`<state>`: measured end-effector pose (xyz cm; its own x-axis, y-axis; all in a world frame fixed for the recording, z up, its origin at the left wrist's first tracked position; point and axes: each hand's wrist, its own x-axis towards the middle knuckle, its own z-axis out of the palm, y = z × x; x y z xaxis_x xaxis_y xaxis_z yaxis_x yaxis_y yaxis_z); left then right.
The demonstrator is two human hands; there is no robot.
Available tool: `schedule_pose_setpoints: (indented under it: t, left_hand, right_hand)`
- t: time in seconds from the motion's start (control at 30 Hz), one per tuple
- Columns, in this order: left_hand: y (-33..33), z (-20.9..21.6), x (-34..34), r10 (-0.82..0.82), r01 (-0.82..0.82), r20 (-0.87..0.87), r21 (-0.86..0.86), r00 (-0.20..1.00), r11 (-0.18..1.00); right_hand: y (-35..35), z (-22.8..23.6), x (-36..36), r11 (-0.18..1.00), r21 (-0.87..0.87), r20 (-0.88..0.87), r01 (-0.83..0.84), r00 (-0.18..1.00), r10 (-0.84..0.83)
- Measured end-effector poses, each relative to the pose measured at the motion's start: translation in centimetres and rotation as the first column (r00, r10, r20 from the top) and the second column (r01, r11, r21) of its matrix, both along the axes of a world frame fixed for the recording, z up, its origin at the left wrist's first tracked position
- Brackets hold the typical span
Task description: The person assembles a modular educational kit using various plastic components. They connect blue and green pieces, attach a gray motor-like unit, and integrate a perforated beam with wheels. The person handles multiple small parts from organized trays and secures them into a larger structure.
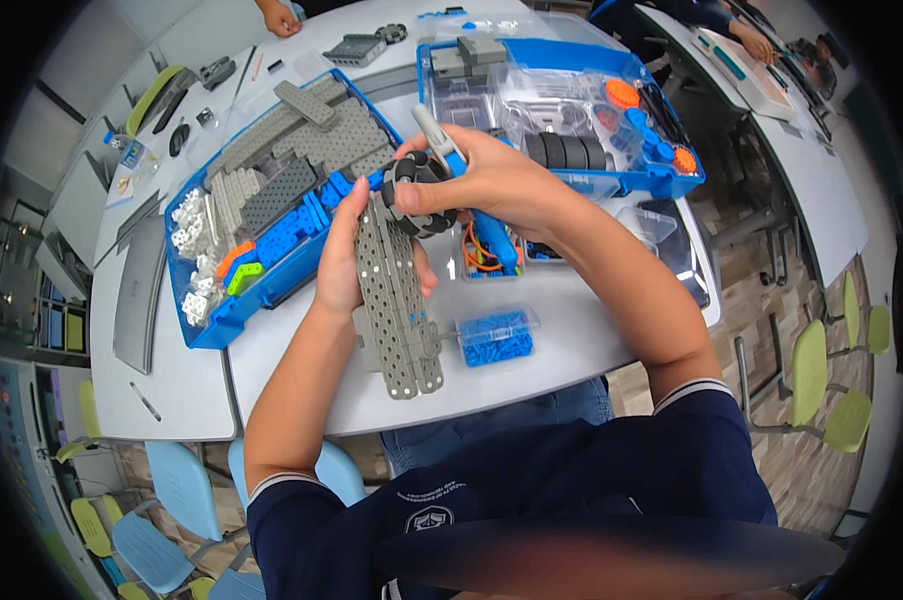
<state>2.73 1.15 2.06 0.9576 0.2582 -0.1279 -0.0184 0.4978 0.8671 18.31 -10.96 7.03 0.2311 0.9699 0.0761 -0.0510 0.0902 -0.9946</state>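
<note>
My left hand [341, 262] is closed round a long grey perforated plastic beam assembly [396, 310], its lower end tilted toward me. At the upper end sits a black-and-grey wheel [418, 205] with rollers round its rim. My right hand [491, 178] grips a blue-and-grey hand tool [493, 240], whose grey end sticks up past the fingers. The right thumb rests on the wheel. How the wheel joins the beam is hidden by my fingers. Just right of the beam's lower end lies a clear box of small blue pins [496, 338].
A blue tray [233, 325] of grey beams, white connectors and coloured pieces stands left. Behind my right arm is another blue bin [661, 183] with black tyres, orange and blue gears. A co-worker's hand [281, 18] rests at the far edge. Chairs [819, 372] stand right.
</note>
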Motion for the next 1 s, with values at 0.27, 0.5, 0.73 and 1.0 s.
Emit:
schedule_pose_setpoints:
  t: [0.27,0.5,0.73,1.0]
  left_hand:
    - [-2.0,1.3,0.0,0.185,-0.179,-0.118,0.062,0.976,0.982]
    - [-1.6,1.1,-0.2,0.095,-0.104,-0.138,-0.058,0.986,0.993]
    - [-1.6,0.7,-0.3,0.09,-0.098,-0.049,-0.215,0.995,0.972]
    - [-1.7,0.7,-0.3,0.085,-0.07,0.045,-0.259,0.995,0.963]
  right_hand:
    - [0.6,-0.4,-1.3,0.995,-0.077,0.123,0.065,0.991,-0.055]
    - [0.6,-0.5,-1.1,1.0,-0.008,-0.132,0.004,0.991,-0.005]
    - [0.8,-0.6,-1.1,0.999,-0.039,-0.119,-0.018,0.993,0.013]
    - [0.6,-0.4,-1.1,0.999,-0.032,-0.124,-0.028,0.992,0.024]
